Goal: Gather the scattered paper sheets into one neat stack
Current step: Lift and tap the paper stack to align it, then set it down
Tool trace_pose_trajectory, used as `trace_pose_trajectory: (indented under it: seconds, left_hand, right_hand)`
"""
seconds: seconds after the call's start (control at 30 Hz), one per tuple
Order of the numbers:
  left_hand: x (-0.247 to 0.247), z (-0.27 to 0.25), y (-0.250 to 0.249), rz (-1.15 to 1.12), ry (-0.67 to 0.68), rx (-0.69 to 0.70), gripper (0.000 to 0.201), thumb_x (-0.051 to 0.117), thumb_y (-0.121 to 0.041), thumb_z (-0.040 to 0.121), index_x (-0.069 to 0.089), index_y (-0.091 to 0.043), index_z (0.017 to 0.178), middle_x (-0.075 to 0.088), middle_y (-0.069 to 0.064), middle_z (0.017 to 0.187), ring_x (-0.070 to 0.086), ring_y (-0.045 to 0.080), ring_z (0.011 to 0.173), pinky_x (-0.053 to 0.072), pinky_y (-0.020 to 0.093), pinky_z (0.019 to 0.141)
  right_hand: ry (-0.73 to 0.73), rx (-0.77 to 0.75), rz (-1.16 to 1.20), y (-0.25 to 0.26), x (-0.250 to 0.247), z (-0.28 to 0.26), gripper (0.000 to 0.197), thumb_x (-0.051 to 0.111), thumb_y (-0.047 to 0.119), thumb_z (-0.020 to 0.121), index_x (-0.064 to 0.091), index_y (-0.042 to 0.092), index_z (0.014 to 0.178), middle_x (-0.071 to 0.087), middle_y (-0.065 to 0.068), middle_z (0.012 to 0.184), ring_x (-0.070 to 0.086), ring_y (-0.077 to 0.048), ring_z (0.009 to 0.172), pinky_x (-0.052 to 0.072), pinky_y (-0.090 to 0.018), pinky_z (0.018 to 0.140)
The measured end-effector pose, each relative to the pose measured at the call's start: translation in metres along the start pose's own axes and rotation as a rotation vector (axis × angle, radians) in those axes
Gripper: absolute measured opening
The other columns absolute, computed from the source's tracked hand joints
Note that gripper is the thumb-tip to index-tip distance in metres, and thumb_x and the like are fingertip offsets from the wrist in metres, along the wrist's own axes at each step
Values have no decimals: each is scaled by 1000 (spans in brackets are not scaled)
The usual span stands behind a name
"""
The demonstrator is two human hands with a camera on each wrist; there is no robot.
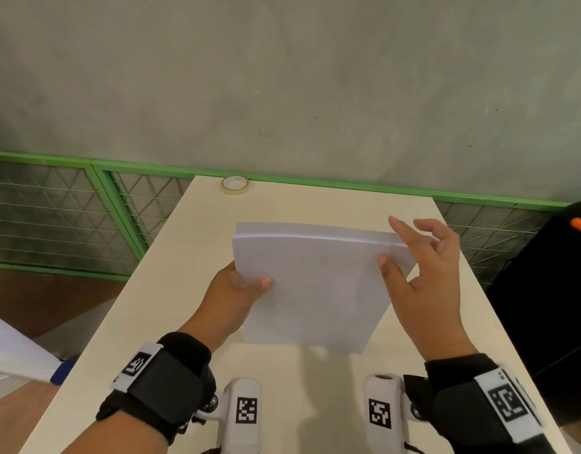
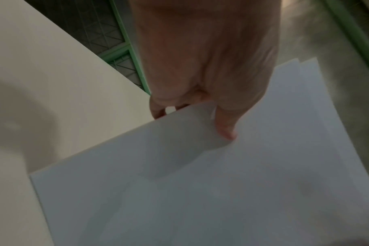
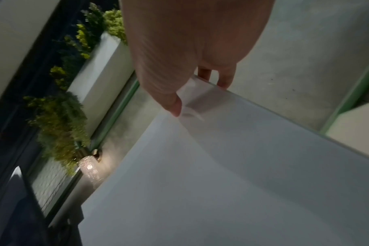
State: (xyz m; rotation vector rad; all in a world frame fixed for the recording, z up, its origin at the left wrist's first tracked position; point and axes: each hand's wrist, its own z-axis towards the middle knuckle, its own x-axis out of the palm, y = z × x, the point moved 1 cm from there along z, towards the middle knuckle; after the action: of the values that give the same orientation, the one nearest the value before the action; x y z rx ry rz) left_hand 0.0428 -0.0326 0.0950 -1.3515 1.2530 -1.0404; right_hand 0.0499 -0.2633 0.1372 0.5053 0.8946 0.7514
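Observation:
A stack of white paper sheets (image 1: pixel 312 290) is held tilted above the beige table (image 1: pixel 184 290), its lower edge near the tabletop. My left hand (image 1: pixel 250 285) grips the stack's left edge, thumb on the front and the fingers hidden behind. My right hand (image 1: pixel 394 244) pinches the upper right corner, thumb on the front face and index finger reaching past the top edge. In the left wrist view the left hand (image 2: pixel 200 83) lays its thumb on the paper stack (image 2: pixel 221 183). In the right wrist view the right hand (image 3: pixel 179 50) has its thumb on the stack (image 3: pixel 221 166) and fingertips (image 3: pixel 223 81) at its top edge.
A roll of tape (image 1: pixel 235 185) lies at the table's far edge. A green mesh fence (image 1: pixel 119 208) runs behind and to the left. A black object (image 1: pixel 544 290) with an orange part stands at the table's right side. A white object with a blue end (image 1: pixel 20 358) lies off the left edge.

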Motion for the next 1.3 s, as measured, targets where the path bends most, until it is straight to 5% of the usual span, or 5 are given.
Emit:
trace_pose_trajectory:
  seconds: [0.2, 0.57, 0.83, 1.0, 1.3]
  left_hand:
    - [7, 0, -36, 180, -21, 201, 32, 59, 0, 87, 58, -33, 86, 66, -12, 90, 62, 5, 84, 50, 13, 70]
    - [7, 9, -77, 592, -90, 398, 18, 68, -26, 80, 55, -37, 88, 58, 3, 110, 45, 16, 98, 35, 13, 73]
    - [-38, 20, -20, 149, -497, 25, 129, 87, -28, 58, -2, -29, 151, 17, 3, 159, 18, 24, 146, 19, 48, 117]
    - [-43, 27, 6, -303, -63, -25, 63, 85, -39, 55, 63, -23, 112, 76, -12, 100, 71, 9, 90, 51, 34, 81]
    - [-31, 34, 3, -135, -46, 81, 28, 63, -10, 85, 62, -24, 109, 70, -2, 109, 65, 13, 95, 48, 26, 80]
  right_hand:
    - [182, -71, -434, 42, -21, 29, 53, 70, 30, 74, 56, 29, 126, 58, 2, 122, 37, -20, 122, 13, -58, 110]
    - [382, 156, -8, 50, -14, 49, 4, 71, 15, 76, 74, 14, 78, 71, -12, 77, 61, -26, 71, 47, -32, 67]
    - [289, 317, 385, 4, -27, 42, 25, 70, 2, 75, 71, 27, 70, 74, 7, 62, 70, -21, 67, 57, -32, 67]
    - [262, 378, 590, -26, -27, 27, 10, 76, 22, 61, 77, 29, 68, 76, 14, 70, 71, -3, 64, 55, -14, 55]
    - [39, 540, 656, -73, -4, -11, 14, 74, 16, 72, 67, 24, 81, 74, 21, 66, 67, 0, 66, 52, -5, 60]
